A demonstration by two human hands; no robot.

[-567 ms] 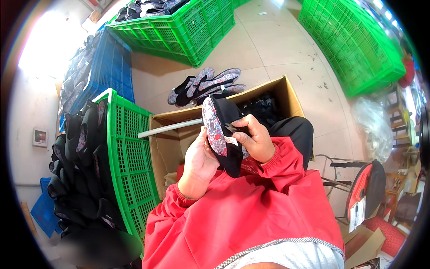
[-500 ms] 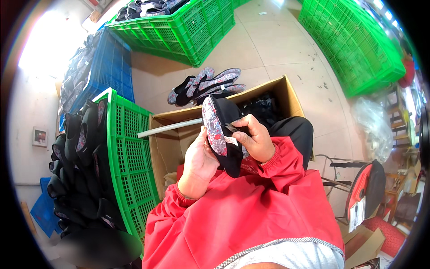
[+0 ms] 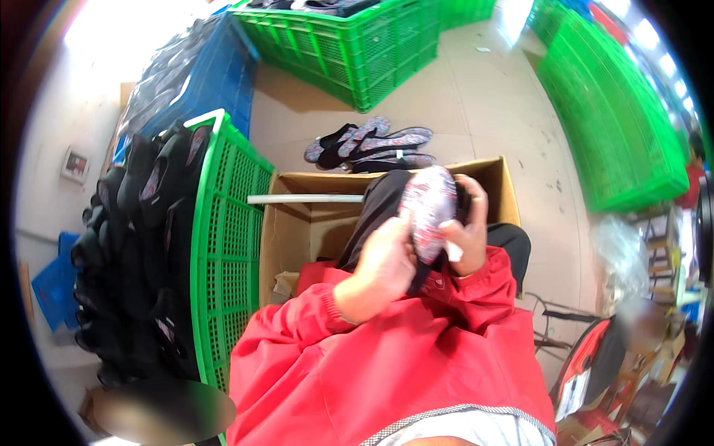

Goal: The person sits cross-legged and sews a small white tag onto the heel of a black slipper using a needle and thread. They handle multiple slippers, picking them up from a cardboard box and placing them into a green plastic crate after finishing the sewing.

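Observation:
In front of my lap I hold a black cloth shoe (image 3: pixel 430 204), its grey, red and white floral face turned up. My left hand (image 3: pixel 385 256) grips the shoe's left edge, thumb on the patterned face. Curled round the right side is my right hand (image 3: pixel 470 230), its thumb beside a small white tag; the fingers behind the shoe are partly hidden. The shoe and hands are blurred by motion. Beneath them an open cardboard box (image 3: pixel 286 238) stands round my legs, with a pale rod (image 3: pixel 305 199) lying across its left part.
A green crate (image 3: pixel 230 253) packed with black shoes (image 3: pixel 134 245) stands at my left. Several floral-soled shoes (image 3: pixel 375 145) lie on the floor beyond the box. More green crates (image 3: pixel 357 56) and a blue crate (image 3: pixel 216 82) stand farther off. A folding chair (image 3: pixel 584 364) is at right.
The shoe has moved right in the view and turned so its floral face shows more fully. Both hands went with it. A dark pointed thing at my right fingertips no longer shows.

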